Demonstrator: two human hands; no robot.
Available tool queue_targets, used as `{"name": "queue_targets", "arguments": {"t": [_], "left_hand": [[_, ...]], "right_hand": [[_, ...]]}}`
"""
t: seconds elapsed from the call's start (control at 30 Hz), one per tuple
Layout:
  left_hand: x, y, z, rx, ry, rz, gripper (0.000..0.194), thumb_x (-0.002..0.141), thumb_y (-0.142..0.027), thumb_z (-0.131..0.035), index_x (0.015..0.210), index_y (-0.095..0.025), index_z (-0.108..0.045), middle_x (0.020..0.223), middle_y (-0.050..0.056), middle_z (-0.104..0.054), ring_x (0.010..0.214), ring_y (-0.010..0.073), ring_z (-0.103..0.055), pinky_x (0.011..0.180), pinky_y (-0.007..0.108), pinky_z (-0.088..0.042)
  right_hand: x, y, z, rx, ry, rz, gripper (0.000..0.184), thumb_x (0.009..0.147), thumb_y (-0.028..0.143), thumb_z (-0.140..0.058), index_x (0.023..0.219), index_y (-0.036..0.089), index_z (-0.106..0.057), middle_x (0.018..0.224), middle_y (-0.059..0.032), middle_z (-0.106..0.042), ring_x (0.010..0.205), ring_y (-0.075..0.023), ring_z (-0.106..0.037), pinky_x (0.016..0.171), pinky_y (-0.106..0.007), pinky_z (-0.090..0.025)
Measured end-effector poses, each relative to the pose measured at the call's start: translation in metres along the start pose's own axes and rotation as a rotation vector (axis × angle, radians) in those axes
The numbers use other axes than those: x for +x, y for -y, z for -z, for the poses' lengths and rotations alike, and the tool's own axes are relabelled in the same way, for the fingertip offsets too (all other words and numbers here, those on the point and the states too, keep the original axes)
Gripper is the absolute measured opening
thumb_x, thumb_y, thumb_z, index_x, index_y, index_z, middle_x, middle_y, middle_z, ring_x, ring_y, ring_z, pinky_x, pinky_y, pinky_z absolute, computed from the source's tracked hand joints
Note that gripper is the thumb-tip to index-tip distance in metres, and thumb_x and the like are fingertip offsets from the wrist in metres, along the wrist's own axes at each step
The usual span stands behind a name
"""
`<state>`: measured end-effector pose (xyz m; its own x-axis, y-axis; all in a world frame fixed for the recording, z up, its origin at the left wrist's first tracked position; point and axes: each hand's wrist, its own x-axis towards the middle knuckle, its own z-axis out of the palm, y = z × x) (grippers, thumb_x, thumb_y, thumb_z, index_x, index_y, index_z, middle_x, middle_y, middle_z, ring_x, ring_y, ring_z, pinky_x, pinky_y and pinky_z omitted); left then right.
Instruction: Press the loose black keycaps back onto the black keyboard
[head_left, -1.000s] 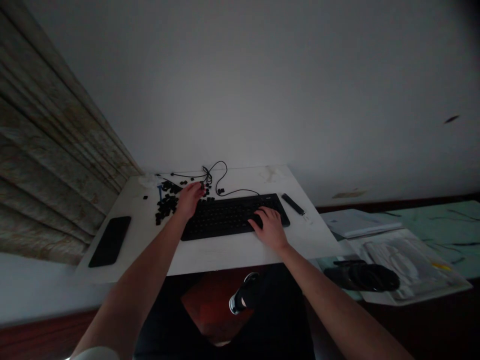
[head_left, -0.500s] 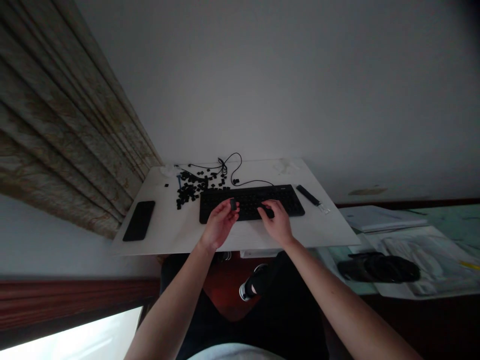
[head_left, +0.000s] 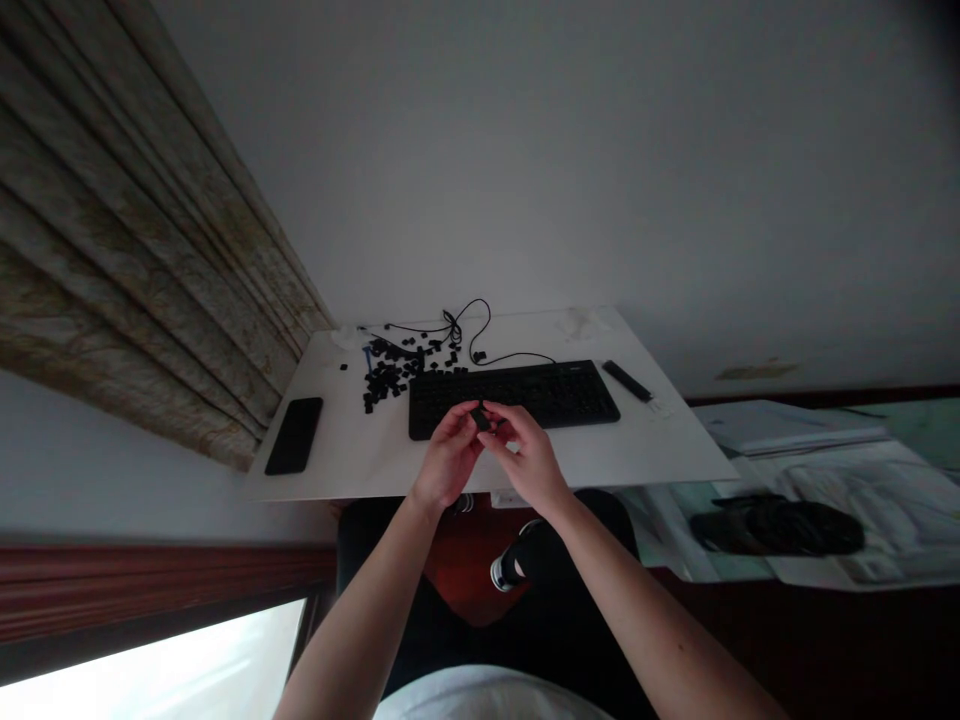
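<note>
The left hand's fingers and right hand's fingers pinch a small black keycap narrowly between them, just over the front edge of the black keyboard; a slack pinch could drop it onto the white tabletop, perhaps among the loose keycaps, where it would be hard to pick out

This looks like a room in a home, more a bedroom or study than an office. A long pleated curtain hangs at the left, and a bright window shows at the near left beside dark wooden trim. The plain painted wall has a few marks. A small white surface carries a keyboard and phone, while papers and what look like black slippers lie to the right.
</note>
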<state>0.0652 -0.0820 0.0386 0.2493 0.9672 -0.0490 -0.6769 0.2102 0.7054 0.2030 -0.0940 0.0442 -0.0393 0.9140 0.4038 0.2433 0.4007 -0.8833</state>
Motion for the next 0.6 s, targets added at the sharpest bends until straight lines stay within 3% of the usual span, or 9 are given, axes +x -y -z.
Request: {"name": "queue_targets", "arguments": {"t": [0.2,0.47,0.6], "left_hand": [[0.0018,0.0051,0.0001,0.04,-0.02,-0.086,0.029,0.078,-0.023,-0.08,0.104,-0.024,-0.068,0.087,-0.002,-0.065,0.087,0.0107,-0.062,0.087,0.026,-0.048],[-0.0032,0.0051,-0.0014,0.084,-0.044,-0.107,0.026,0.079,-0.025,-0.079,0.101,-0.024,-0.065,0.086,-0.003,-0.065,0.086,0.011,-0.062,0.088,0.027,-0.049],[-0.005,0.0058,-0.0015,0.057,-0.042,-0.088,0.027,0.079,-0.022,-0.079,0.101,-0.025,-0.064,0.098,-0.001,-0.068,0.097,0.0127,-0.063,0.094,0.03,-0.047]], "right_hand": [[0.0016,-0.0014,0.0038,0.01,-0.018,-0.009,0.026,0.089,0.031,-0.067,0.114,0.026,-0.068,0.109,-0.0073,-0.065,0.094,-0.0194,-0.065,0.076,-0.032,-0.056],[-0.0008,-0.0004,0.0067,0.048,-0.033,-0.04,0.019,0.088,0.031,-0.067,0.106,0.024,-0.07,0.106,-0.0068,-0.07,0.089,-0.0186,-0.068,0.074,-0.031,-0.057],[-0.0007,-0.0009,0.0068,0.031,-0.041,-0.044,0.017,0.087,0.034,-0.068,0.1,0.023,-0.069,0.105,-0.0071,-0.071,0.084,-0.0182,-0.068,0.072,-0.031,-0.056]]}}
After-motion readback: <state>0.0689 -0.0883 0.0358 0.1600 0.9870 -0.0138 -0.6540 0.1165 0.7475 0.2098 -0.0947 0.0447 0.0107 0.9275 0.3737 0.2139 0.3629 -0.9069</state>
